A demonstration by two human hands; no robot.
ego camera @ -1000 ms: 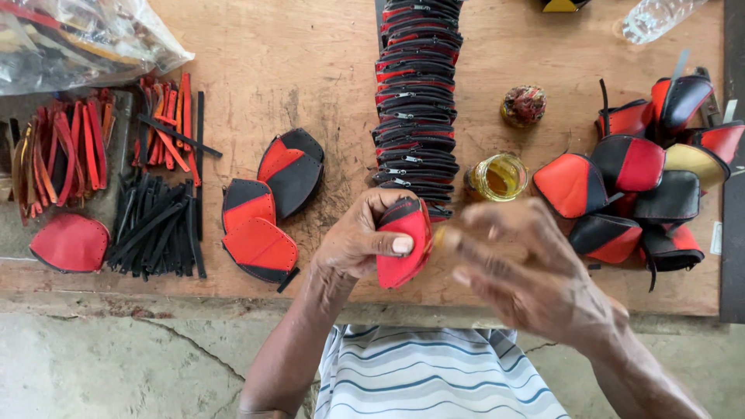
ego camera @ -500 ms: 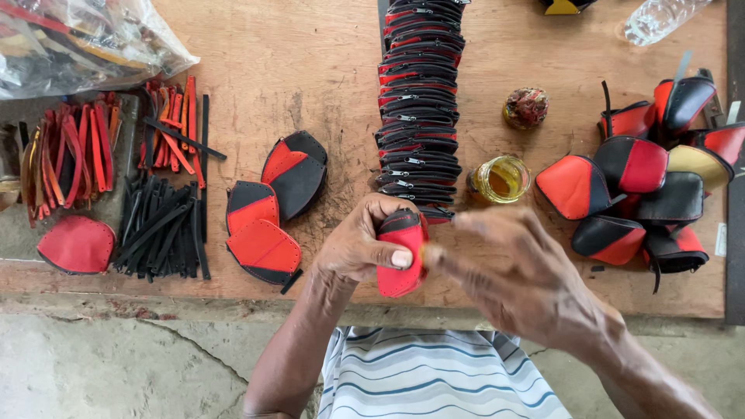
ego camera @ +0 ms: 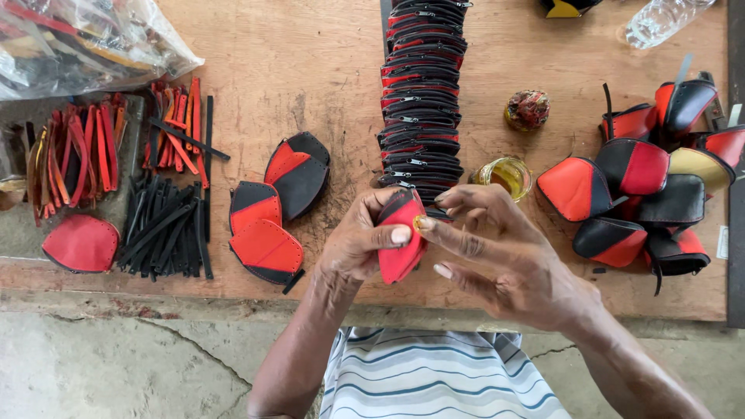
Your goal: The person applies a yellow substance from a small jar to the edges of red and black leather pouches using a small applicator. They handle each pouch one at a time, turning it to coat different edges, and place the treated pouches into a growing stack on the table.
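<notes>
My left hand [ego camera: 358, 242] grips a red and black leather piece [ego camera: 400, 248] upright over the front edge of the wooden table [ego camera: 310, 62]. My right hand [ego camera: 504, 260] is right beside it, fingers spread, with the index fingertip touching the piece's upper right edge, where a yellowish dab shows. Just behind the hands stands a small glass jar of yellow liquid [ego camera: 504, 175]. A long row of stacked black and red zipper pieces [ego camera: 419, 93] runs away from the hands toward the back of the table.
Flat red and black panels [ego camera: 275, 206] lie left of the hands. Black strips [ego camera: 167, 229], red strips [ego camera: 74, 151], a red oval piece [ego camera: 81, 243] and a plastic bag [ego camera: 77, 39] lie further left. Finished pouches [ego camera: 644, 182] pile at the right; a plastic bottle [ego camera: 660, 19] lies behind.
My right hand was blurred near the jar a second ago; it has come over to the leather piece, and its index fingertip now rests on the edge. The left hand barely moved.
</notes>
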